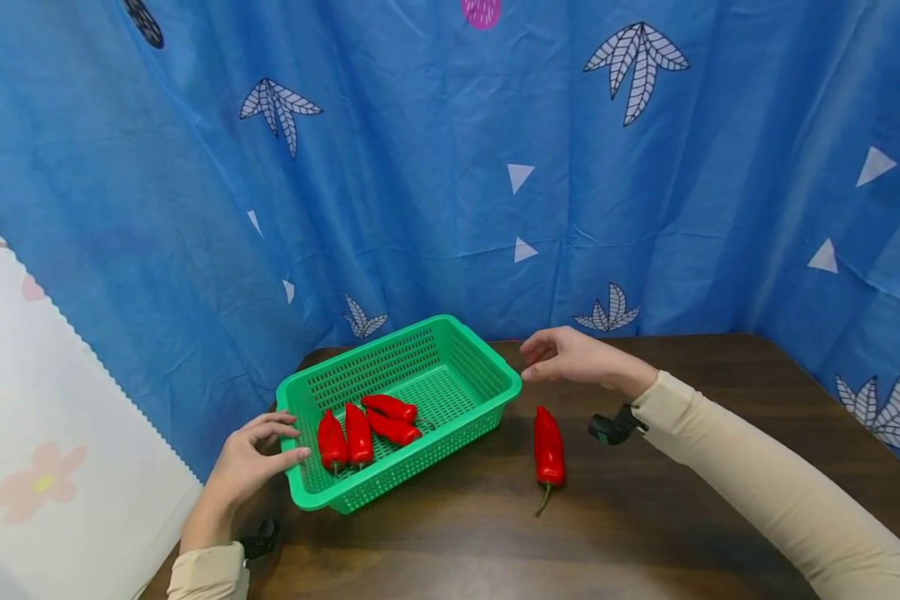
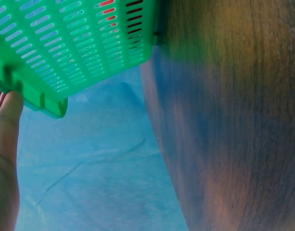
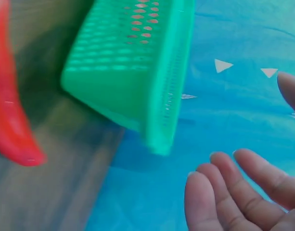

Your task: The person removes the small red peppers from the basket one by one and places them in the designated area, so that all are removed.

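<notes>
A green plastic basket (image 1: pixel 412 462) stands on the brown table with several red peppers (image 1: pixel 359 433) inside. At its left end is my left hand (image 1: pixel 251 458), fingers and thumb spread at the rim; in the left wrist view a digit (image 2: pixel 7 120) meets the rim's edge. My right hand (image 1: pixel 573 358) hovers just off the basket's right end, fingers loosely bent and holding nothing. One more red pepper (image 1: pixel 548 450) lies on the table below that hand, its green stem toward me. The right wrist view shows this pepper (image 3: pixel 10 106) and the basket (image 3: pixel 113 91), both blurred.
A blue patterned curtain (image 1: pixel 450 167) hangs behind the table (image 1: pixel 465 533) and at its right. White floral cloth (image 1: pixel 52 417) hangs at the left. Each wrist carries a small black camera (image 1: pixel 615 427).
</notes>
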`<state>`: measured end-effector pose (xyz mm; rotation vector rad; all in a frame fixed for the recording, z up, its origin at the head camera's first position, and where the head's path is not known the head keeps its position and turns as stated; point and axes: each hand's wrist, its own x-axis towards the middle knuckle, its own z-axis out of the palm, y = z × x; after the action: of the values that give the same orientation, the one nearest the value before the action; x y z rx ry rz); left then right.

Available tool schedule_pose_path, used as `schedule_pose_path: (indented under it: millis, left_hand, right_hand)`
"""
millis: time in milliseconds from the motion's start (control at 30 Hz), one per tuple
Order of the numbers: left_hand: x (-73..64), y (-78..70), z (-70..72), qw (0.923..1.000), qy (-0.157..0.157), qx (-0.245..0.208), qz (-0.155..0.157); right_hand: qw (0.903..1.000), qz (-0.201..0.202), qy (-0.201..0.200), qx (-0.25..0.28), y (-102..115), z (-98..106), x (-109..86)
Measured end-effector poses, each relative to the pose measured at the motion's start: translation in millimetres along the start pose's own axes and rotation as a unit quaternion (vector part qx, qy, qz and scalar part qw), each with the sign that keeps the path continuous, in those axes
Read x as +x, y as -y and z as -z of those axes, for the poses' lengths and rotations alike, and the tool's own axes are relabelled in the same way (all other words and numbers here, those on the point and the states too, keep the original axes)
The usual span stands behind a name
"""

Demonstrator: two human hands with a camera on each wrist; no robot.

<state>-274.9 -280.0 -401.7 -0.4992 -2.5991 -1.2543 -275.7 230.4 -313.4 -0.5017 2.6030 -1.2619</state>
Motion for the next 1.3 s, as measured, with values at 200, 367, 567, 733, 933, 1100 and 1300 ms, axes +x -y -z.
schedule_pose_path:
  millis: [200,367,567,733,933,1100,1300]
  left_hand:
    - [0.0,0.2,1.0,1.0000,0.000,0.002,0.001]
    - [-0.2,0.0,2.5,1.0000,-0.001,-0.003,0.001]
    - [-1.4,3.6,3.7,0.9999,0.006,0.005,0.015]
    - [-1.7,5.1,4.2,0.9999,0.002,0.012,0.011]
    - [1.8,3.9,5.0,0.9999,0.002,0.012,-0.005]
    - [2.5,4.1,3.2,1.0000,0.004,0.002,-0.002]
    - [0.0,4.8,1.2,0.9999,0.008,-0.001,0.010]
  right_hand:
    - [0.9980,0.042,0.047,-0.010,25.2,-2.7,27.6]
    - [0.9940,0.056,0.093,-0.002,36.0,-13.3,54.3]
    - [0.9886,0.054,0.140,-0.011,43.1,-23.5,82.7]
    - [0.9850,0.062,0.152,-0.053,46.3,-29.7,101.7]
    - [0.9822,0.051,0.163,-0.079,48.4,-31.7,117.5]
    - [0.9821,0.027,0.172,-0.072,46.6,-35.6,133.1]
    - [0.9829,-0.003,0.175,-0.056,45.4,-44.8,146.7]
